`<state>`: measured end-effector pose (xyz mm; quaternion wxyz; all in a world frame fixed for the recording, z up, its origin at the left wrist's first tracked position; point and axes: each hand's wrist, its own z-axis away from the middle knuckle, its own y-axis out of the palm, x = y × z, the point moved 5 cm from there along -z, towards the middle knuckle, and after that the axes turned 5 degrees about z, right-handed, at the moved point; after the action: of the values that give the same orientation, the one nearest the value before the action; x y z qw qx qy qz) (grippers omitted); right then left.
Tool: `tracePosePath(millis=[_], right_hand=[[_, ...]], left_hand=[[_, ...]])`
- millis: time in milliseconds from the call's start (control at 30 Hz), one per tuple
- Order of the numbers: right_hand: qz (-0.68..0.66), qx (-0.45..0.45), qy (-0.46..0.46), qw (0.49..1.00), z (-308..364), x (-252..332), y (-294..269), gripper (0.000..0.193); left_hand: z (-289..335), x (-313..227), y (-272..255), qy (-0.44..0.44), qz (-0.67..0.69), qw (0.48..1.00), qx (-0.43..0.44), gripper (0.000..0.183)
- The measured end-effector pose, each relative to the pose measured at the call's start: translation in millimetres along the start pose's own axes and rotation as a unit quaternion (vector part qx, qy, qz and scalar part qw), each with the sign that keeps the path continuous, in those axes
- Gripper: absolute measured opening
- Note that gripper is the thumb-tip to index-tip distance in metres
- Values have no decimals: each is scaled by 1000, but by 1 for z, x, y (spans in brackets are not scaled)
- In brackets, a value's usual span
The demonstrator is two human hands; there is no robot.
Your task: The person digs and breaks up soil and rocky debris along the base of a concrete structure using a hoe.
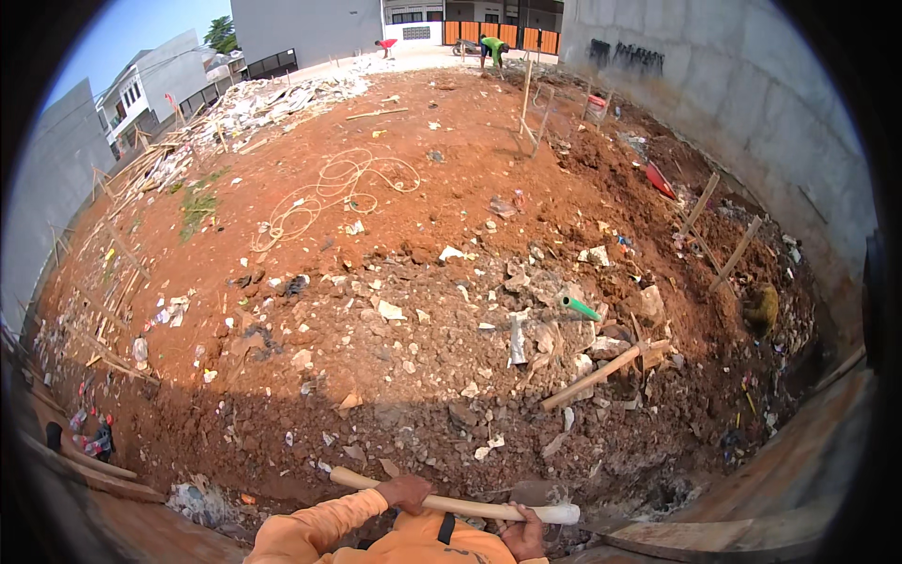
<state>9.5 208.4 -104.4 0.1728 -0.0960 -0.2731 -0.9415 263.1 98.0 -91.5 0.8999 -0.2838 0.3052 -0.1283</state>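
Observation:
A pale wooden tool handle (460, 505) lies crosswise in front of my body, its left end a little farther away than its whitish right end. My left hand (406, 492) is closed around it left of the middle. Near the right end, my right hand (523, 534) also grips the handle, fingers over the top. No tool head can be made out on either end. Both arms wear orange sleeves (305, 531). Just beyond the handle is shaded, broken soil with stones and bits of rubbish.
A short green pipe (581, 308) and a wooden stick (601, 374) lie among rubble ahead. Tangled hose (329, 193) rests on the red earth. Stakes (738, 252) stand near the right-hand concrete wall (733, 85). Two people (493, 49) are far off.

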Motion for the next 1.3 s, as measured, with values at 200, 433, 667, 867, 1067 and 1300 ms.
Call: tracePosePath(millis=[200, 433, 667, 867, 1067, 1300], right_hand=[[321, 135, 43, 936, -6, -26, 46, 23], [417, 36, -76, 905, -31, 6, -39, 21], [429, -315, -113, 839, -10, 35, -192, 13], [488, -335, -80, 802, -10, 24, -235, 16], [495, -352, -65, 792, 3, 1, -283, 19], [494, -337, -67, 798, 37, -58, -366, 23]], left_hand=[[22, -51, -16, 33, 249, 967, -52, 39], [40, 26, -18, -143, 392, 902, -115, 37], [57, 103, -66, -215, 411, 846, -263, 32], [27, 206, -72, -267, 365, 856, -251, 36], [7, 181, -84, -292, 286, 887, -213, 48], [-7, 192, -63, -308, 222, 900, -215, 51]])
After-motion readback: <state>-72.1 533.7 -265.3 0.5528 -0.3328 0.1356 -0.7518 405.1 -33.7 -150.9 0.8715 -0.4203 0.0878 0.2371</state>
